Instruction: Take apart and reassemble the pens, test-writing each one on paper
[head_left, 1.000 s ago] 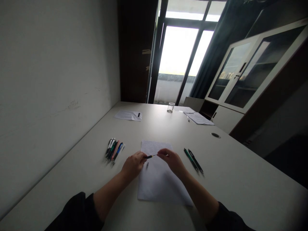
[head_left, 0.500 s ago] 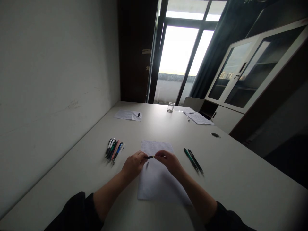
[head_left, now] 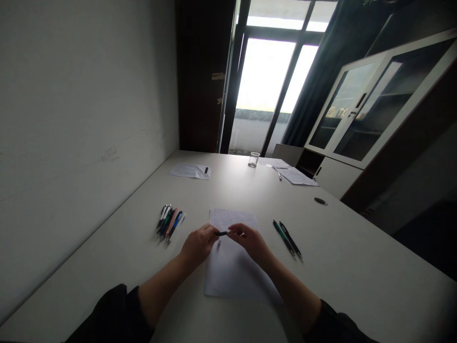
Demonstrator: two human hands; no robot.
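Observation:
Over a sheet of paper [head_left: 237,269], my left hand [head_left: 198,244] is closed around a black pen barrel [head_left: 222,234], whose end sticks out to the right. My right hand [head_left: 249,239] pinches at that end, on what looks like a thin pen refill, mostly hidden by the fingertips. Just below the barrel, a small pen tip piece [head_left: 219,244] lies on the paper. The paper's upper part carries lines of writing. To the right of my hands rest a green pen [head_left: 283,237] and a black pen [head_left: 291,240], side by side.
Several pens [head_left: 168,223] lie in a bunch on the left of the white table [head_left: 143,267]. Farther back are a crumpled sheet [head_left: 189,170], a glass [head_left: 253,159] and more papers [head_left: 296,175] with a pen. A round cable hole [head_left: 320,201] is at the right.
My right fingertips have come slightly closer to the barrel, and the small yellowish bit seen between them is now nearly covered. The left hand stays in place.

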